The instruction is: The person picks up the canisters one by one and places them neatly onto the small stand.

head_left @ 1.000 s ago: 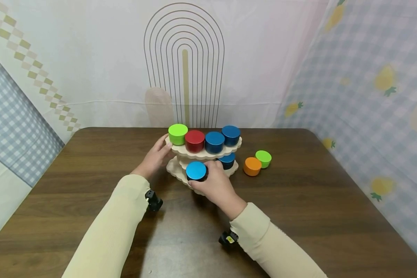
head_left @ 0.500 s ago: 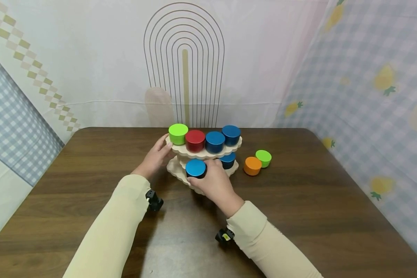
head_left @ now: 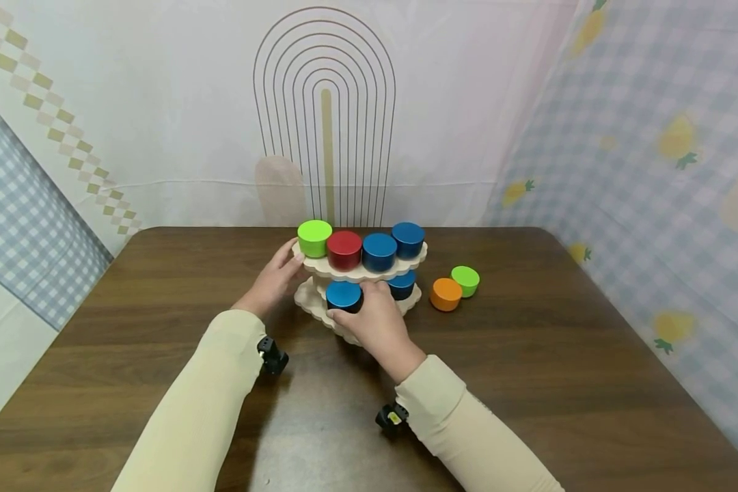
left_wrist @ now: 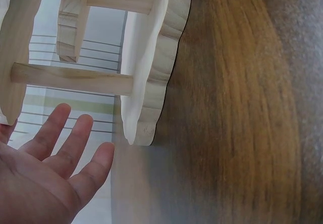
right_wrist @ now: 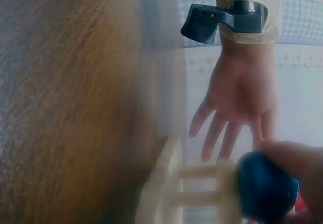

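Observation:
A wooden tiered stand with scalloped shelves and dowel posts stands on the table. My left hand pinches the left edge of its top shelf between thumb and index finger; the other fingers are spread in the left wrist view. My right hand grips a blue round block by its sides, at the stand's front below the top shelf. Whether this block touches the shelf under it is hidden. On the top shelf sit a green block, a red block and two blue blocks.
Another blue block sits on a lower shelf at the right. On the table right of the stand, an orange block and a green block lie close together. Patterned cloth hangs behind the table.
My right hand has moved the blue block slightly away from me and leftward, closer in toward the stand. The left hand stays at the top shelf's edge.

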### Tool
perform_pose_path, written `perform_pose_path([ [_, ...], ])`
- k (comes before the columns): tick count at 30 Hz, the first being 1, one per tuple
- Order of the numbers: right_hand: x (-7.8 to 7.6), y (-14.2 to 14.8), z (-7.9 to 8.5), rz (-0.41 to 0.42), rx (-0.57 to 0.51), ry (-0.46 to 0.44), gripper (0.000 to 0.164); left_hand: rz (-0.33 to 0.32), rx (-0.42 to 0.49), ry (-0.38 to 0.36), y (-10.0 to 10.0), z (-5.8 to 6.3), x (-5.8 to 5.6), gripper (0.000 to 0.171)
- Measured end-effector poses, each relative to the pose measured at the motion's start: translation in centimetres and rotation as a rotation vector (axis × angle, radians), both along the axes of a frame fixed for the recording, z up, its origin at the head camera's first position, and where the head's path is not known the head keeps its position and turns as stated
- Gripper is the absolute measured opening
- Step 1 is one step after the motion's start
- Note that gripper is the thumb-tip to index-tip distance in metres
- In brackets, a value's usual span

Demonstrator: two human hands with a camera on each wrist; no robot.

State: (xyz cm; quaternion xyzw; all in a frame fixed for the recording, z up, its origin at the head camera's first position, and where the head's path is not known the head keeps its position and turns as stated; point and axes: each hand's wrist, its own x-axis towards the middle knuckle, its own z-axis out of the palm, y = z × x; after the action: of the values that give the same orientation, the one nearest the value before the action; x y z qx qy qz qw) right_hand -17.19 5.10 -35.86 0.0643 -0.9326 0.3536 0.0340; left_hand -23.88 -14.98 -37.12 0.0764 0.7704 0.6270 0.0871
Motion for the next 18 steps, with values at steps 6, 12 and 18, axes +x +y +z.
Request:
perform_pose_path([
  [6, 0.36, 0.36, -0.15, -0.014, 0.004, 0.005, 0.067, 0.002, -0.020, 0.000, 0.08, 0.03, -0.08, 0.062],
  [12, 0.59, 0.68, -0.16, -0.009, 0.012, 0.038, 0.061, 0.000, -0.014, -0.003, 0.02, 0.05, -0.15, 0.061],
  [18, 0.54, 0.57, -0.28, -0.014, 0.037, 0.059, 0.062, 0.000, -0.014, -0.007, 0.03, 0.08, 0.01, 0.062],
])
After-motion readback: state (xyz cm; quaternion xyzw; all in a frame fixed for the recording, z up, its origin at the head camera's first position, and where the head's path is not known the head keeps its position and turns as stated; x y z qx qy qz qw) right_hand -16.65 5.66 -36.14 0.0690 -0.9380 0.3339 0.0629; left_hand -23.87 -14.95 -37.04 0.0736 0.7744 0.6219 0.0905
